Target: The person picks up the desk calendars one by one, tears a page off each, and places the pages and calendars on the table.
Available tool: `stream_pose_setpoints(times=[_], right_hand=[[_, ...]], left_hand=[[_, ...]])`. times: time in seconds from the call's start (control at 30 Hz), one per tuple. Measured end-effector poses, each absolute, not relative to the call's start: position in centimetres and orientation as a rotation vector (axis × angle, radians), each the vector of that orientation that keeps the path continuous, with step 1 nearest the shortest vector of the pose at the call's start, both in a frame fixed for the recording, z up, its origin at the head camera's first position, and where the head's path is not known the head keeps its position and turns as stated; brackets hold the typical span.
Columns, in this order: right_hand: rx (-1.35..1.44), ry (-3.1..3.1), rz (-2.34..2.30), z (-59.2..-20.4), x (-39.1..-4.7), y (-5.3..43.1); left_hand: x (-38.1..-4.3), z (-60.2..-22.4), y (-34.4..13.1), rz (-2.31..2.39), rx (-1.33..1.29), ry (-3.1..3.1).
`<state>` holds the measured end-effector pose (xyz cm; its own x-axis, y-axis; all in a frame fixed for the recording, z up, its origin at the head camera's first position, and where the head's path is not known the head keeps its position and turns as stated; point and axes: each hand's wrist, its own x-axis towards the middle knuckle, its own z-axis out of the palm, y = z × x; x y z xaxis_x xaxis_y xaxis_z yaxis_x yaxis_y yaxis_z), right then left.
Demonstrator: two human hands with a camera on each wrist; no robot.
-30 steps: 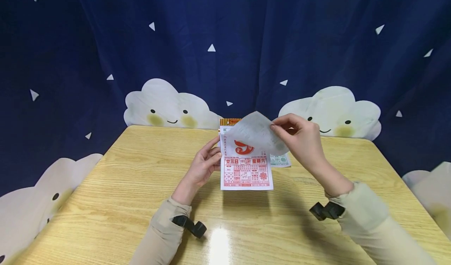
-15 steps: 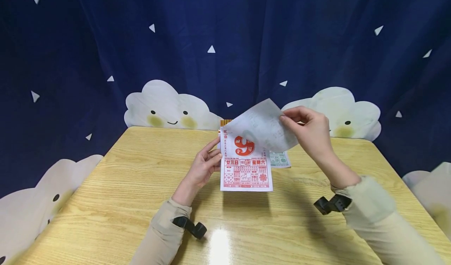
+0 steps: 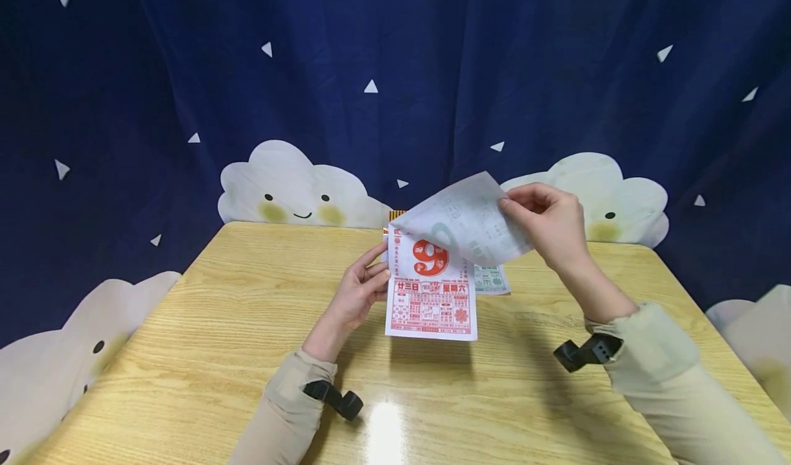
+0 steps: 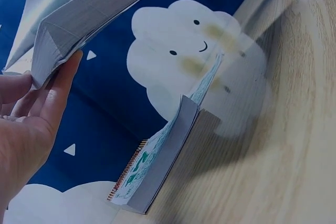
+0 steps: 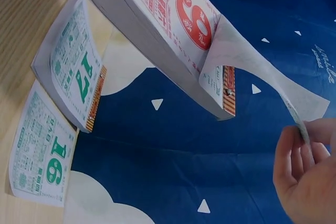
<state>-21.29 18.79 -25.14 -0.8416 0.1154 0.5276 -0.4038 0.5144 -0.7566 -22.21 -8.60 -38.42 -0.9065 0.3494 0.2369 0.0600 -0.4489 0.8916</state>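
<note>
My left hand (image 3: 358,290) grips the left edge of a thick tear-off calendar (image 3: 432,307), held tilted above the table. A big red 9 shows on its exposed page. Pinched between the thumb and fingers of my right hand (image 3: 553,224), the calendar's top sheet (image 3: 463,218) is lifted up and to the right. In the right wrist view that sheet (image 5: 241,51) curves away from the page, and its top left part still meets the pad's striped binding (image 5: 229,90). The left wrist view shows my thumb and fingers around the pad's thick side (image 4: 79,22).
A second calendar pad (image 5: 79,72) with a green 17 lies on the wooden table (image 3: 247,314). Beside it lies a single sheet (image 5: 42,150) with a green 16. From the head view the held calendar mostly hides them. A dark blue cloud-patterned curtain (image 3: 309,73) hangs behind.
My right hand has moved right and slightly up, drawing the lifted sheet with it. More of the red 9 is uncovered. My left hand has barely moved.
</note>
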Motion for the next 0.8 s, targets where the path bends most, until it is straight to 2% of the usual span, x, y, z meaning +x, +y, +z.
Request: stream_pose_setpoints(times=[0.3,0.8], right_hand=[[0.068,-2.191,1.427,-25.3,-21.9,19.6],[0.005,-2.115,1.548,-25.0,-22.4,21.3]], left_hand=[[-22.4,-38.5,-8.9,2.486,0.593,1.545],[-22.5,-38.5,-9.7,2.498,0.582,1.544]])
